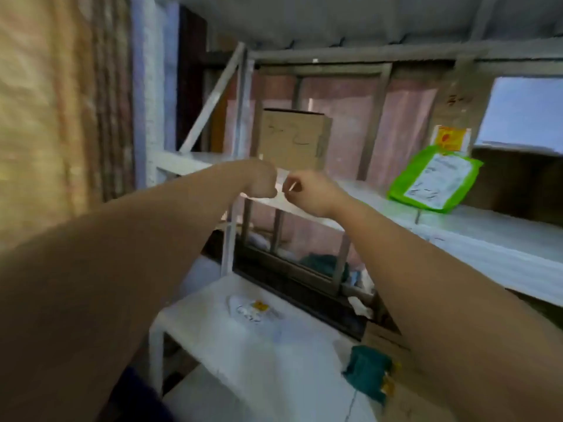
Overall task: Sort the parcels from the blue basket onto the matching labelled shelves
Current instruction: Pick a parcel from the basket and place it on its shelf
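Observation:
Both my arms reach to the front edge of the middle white shelf point(457, 226). My left hand point(264, 181) and my right hand point(308, 191) are closed, almost touching, and pinch a small white strip point(281, 190) between them at the shelf edge; blur hides what it is. A brown cardboard box point(294, 138) stands on this shelf just behind my hands. Further right a green parcel with a white label point(434, 181) leans against a tall carton point(451, 117) with a yellow and red sticker. A white parcel point(254, 309) lies on the lower shelf point(213, 336). The blue basket is out of view.
A brick wall point(45, 117) and a white upright post point(152, 102) close off the left. Behind the rack is a barred window frame point(304, 263). A teal bundle point(367, 373) lies on a carton at the lower right. Another shelf point(335, 22) runs overhead.

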Tool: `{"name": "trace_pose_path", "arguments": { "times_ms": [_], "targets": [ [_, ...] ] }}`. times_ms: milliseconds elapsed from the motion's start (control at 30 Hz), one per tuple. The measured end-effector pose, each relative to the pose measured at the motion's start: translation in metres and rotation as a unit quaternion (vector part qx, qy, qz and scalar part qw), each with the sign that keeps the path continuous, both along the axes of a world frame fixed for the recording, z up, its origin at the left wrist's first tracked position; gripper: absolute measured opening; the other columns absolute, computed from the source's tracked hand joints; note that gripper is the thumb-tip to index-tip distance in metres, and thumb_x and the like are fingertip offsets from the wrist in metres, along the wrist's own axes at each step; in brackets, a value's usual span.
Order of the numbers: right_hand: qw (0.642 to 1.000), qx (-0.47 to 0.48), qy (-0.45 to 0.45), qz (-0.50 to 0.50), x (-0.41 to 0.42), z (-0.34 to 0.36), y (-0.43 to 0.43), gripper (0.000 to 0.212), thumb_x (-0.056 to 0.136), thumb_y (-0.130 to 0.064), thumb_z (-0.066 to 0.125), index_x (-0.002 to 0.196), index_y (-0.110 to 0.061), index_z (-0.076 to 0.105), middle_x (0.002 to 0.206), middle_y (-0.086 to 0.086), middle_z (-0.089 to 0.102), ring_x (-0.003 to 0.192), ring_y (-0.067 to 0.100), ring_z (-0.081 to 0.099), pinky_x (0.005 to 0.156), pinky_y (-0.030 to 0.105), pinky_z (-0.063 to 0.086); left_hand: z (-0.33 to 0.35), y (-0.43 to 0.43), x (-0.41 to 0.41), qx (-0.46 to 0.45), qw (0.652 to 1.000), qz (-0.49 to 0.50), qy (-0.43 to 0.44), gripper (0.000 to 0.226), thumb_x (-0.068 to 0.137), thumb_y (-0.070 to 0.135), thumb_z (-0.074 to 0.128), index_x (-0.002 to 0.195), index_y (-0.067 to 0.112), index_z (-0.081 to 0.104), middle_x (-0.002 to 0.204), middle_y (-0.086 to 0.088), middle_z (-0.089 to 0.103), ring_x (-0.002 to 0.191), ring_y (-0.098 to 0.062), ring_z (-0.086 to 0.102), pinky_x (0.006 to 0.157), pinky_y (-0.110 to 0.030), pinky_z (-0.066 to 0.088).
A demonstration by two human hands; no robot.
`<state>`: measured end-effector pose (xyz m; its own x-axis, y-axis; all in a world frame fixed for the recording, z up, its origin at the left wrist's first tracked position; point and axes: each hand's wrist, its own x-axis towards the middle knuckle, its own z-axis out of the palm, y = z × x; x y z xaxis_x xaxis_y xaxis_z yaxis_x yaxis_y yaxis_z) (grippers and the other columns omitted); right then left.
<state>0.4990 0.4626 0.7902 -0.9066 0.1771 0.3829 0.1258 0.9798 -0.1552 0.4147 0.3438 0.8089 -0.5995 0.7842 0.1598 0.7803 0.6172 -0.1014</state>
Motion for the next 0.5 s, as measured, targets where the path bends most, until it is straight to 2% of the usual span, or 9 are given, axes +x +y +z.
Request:
{"name": "trace_pose_path", "arguments": {
  "times_ms": [33,133,167,200,267,333,400,467,500],
  "targets": [
    [1.000,-0.006,-0.011,0.019,-0.019,-0.012,-0.016,0.019,0.093,-0.023,0.054,0.106,-0.017,0.066,0.111,0.005,0.065,0.098,0.023,0.060,0.078,0.027,0.043,-0.011,-0.022,-0.019,0.011,1.000,0.013,-0.003,0.032,0.096,0.026,0.043,0.109,0.006,0.064,0.115,-0.014,0.061,0.103,-0.029,0.058,0.089,-0.036,0.044],
    [0.991,-0.011,-0.111,0.070,-0.079,-0.053,-0.061,0.016,0.092,-0.021,0.054,0.099,-0.017,0.067,0.107,0.004,0.064,0.093,0.021,0.057,0.077,0.029,0.043,-0.056,-0.081,-0.071,-0.041,0.997,0.064,-0.027,0.026,0.094,0.023,0.046,0.079,0.008,0.061,0.098,-0.014,0.064,0.080,-0.025,0.056,0.079,-0.038,0.047],
    [0.985,-0.016,-0.150,0.082,-0.099,-0.067,-0.075,0.015,0.092,-0.022,0.055,0.099,-0.016,0.067,0.106,0.004,0.064,0.093,0.022,0.058,0.077,0.031,0.045,-0.074,-0.097,-0.087,-0.075,0.992,0.090,-0.038,0.027,0.094,0.022,0.046,0.075,0.007,0.058,0.093,-0.014,0.062,0.077,-0.026,0.056,0.078,-0.039,0.047],
    [0.978,-0.024,-0.187,0.094,-0.117,-0.083,-0.089,0.019,0.093,-0.022,0.055,0.102,-0.012,0.067,0.108,0.007,0.065,0.095,0.026,0.060,0.079,0.035,0.049,-0.093,-0.113,-0.102,-0.104,0.987,0.117,-0.045,0.025,0.095,0.022,0.047,0.080,0.006,0.059,0.096,-0.015,0.061,0.082,-0.029,0.058,0.080,-0.039,0.047],
    [0.959,-0.032,-0.256,0.117,-0.152,-0.115,-0.115,0.027,0.095,-0.019,0.052,0.113,-0.005,0.065,0.116,0.014,0.064,0.101,0.032,0.061,0.087,0.041,0.051,-0.134,-0.144,-0.129,-0.116,0.973,0.170,-0.101,0.027,0.097,0.023,0.048,0.109,0.003,0.062,0.115,-0.013,0.060,0.106,-0.031,0.059,0.090,-0.035,0.047],
    [0.937,-0.049,-0.316,0.139,-0.178,-0.154,-0.137,0.029,0.096,-0.020,0.052,0.120,-0.006,0.062,0.122,0.012,0.061,0.098,0.027,0.061,0.079,0.034,0.052,-0.177,-0.176,-0.151,-0.152,0.947,0.201,-0.198,0.033,0.099,0.017,0.045,0.124,-0.001,0.056,0.129,-0.013,0.055,0.119,-0.030,0.053,0.101,-0.033,0.042],
    [0.914,-0.083,-0.365,0.155,-0.200,-0.196,-0.152,0.030,0.095,-0.024,0.055,0.122,-0.012,0.060,0.122,0.008,0.059,0.094,0.022,0.061,0.071,0.026,0.049,-0.221,-0.202,-0.172,-0.193,0.913,0.231,-0.278,0.033,0.099,0.015,0.045,0.125,-0.001,0.055,0.121,-0.012,0.056,0.111,-0.027,0.054,0.098,-0.032,0.041],
    [0.893,-0.108,-0.406,0.161,-0.222,-0.242,-0.158,0.031,0.095,-0.025,0.056,0.122,-0.012,0.061,0.121,0.009,0.059,0.101,0.025,0.063,0.078,0.030,0.050,-0.261,-0.223,-0.187,-0.203,0.891,0.256,-0.315,0.029,0.096,0.016,0.048,0.116,-0.001,0.060,0.096,-0.006,0.057,0.093,-0.025,0.055,0.091,-0.035,0.046],
    [0.881,-0.123,-0.427,0.161,-0.234,-0.267,-0.160,0.031,0.095,-0.024,0.057,0.122,-0.010,0.062,0.121,0.010,0.060,0.104,0.026,0.063,0.081,0.032,0.050,-0.281,-0.232,-0.193,-0.199,0.882,0.264,-0.336,0.027,0.095,0.016,0.049,0.109,-0.003,0.060,0.088,-0.003,0.055,0.091,-0.026,0.056,0.090,-0.037,0.047]
  ]
}}
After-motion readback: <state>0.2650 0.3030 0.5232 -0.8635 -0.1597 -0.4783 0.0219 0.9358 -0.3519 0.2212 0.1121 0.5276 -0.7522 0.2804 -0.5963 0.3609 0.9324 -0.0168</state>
